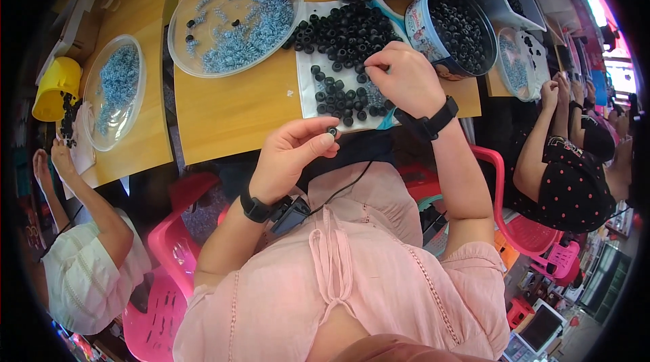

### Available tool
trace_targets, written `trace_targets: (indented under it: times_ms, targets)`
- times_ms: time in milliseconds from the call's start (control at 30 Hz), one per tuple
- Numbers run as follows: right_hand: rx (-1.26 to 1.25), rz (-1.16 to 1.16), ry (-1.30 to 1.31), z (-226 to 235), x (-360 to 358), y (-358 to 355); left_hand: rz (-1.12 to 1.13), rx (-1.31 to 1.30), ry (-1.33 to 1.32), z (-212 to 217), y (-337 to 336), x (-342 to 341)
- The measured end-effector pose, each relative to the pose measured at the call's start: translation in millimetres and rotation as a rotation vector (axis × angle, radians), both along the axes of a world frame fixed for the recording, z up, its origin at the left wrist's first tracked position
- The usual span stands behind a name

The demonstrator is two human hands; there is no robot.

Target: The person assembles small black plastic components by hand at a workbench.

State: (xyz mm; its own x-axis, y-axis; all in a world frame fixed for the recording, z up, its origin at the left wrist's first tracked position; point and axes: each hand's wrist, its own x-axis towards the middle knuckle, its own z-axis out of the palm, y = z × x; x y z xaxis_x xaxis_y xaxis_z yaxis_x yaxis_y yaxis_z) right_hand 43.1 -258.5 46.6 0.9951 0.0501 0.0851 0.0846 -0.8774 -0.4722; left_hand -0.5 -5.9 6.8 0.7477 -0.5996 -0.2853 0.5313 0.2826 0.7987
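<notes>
My left hand (298, 148) hovers over the near edge of the wooden table (230, 111), pinching one small black ring (332, 132) between thumb and fingertips. My right hand (403, 77) reaches into a pile of black rings (345, 33) spread on a white sheet (306, 88), fingertips down among them. Both wrists wear black bands.
A clear round tray of small silvery-blue parts (237, 16) sits at the left of the sheet. A round tin full of black rings (457, 27) stands to the right. Other people sit at both sides, with another clear tray (115, 91) and a yellow tub (57, 84) at left.
</notes>
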Motion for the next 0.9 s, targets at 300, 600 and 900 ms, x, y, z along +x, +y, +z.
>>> trace_targets:
  times_ms: [300,600,900]
  targets:
    - [-0.168,-0.06,0.059,5,1,15,0.046,-0.009,-0.062,0,6,1]
    - [-0.115,-0.05,-0.02,2,-2,13,0.128,-0.028,-0.114,2,13,2]
    - [0.818,-0.064,0.205,9,-18,24,0.138,-0.006,-0.167,4,15,2]
